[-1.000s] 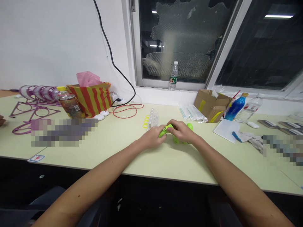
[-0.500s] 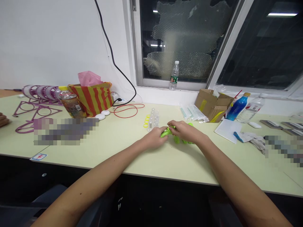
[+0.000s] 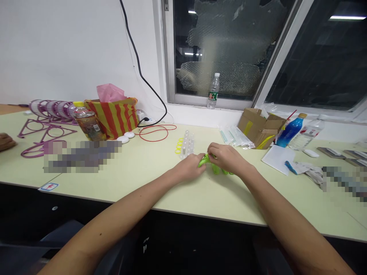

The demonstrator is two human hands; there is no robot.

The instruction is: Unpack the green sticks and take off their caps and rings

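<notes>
My left hand [image 3: 190, 168] and my right hand [image 3: 228, 158] meet over the pale green table [image 3: 143, 175], both closed on a bright green plastic piece [image 3: 204, 160]. More green pieces [image 3: 219, 170] lie on the table under my right hand, partly hidden. Just behind my left hand stand several small clear vials [image 3: 187, 144] with yellow rings [image 3: 179, 145] beside them.
A striped red-and-yellow bag [image 3: 114, 117] with pink tissue, a tea bottle [image 3: 86, 123], purple wire frames [image 3: 43, 130] and a red cord loop [image 3: 155, 131] sit at left. A cardboard box [image 3: 259, 127], plastic packets [image 3: 233, 135], a blue bottle [image 3: 291, 130] and white paper [image 3: 276, 158] lie at right.
Both hands stay closed on the green piece at the same spot on the table. The view has shifted slightly, and my right hand covers more of the loose green pieces.
</notes>
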